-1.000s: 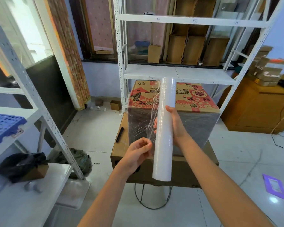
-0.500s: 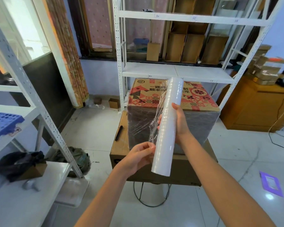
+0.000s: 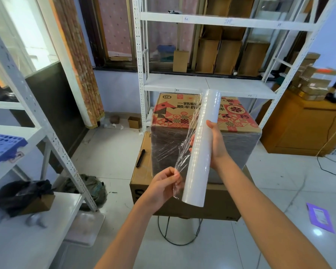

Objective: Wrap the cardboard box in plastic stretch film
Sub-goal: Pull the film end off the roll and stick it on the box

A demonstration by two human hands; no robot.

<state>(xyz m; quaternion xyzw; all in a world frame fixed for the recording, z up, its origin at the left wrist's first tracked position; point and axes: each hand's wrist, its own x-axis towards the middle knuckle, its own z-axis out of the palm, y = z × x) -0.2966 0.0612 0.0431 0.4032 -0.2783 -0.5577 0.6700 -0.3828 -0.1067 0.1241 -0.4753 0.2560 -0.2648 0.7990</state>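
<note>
Storeroom, white tiled floor, white shelving behind; printed cardboard box atop a larger carton, sides film-covered; right hand grips the tilted film roll; left hand pinches the loose film end.

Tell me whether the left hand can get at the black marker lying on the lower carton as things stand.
Probably not yet: the left hand pinches the film pulled from the roll. The black marker lies uncovered on the lower carton, so the path looks free once it lets go.
</note>
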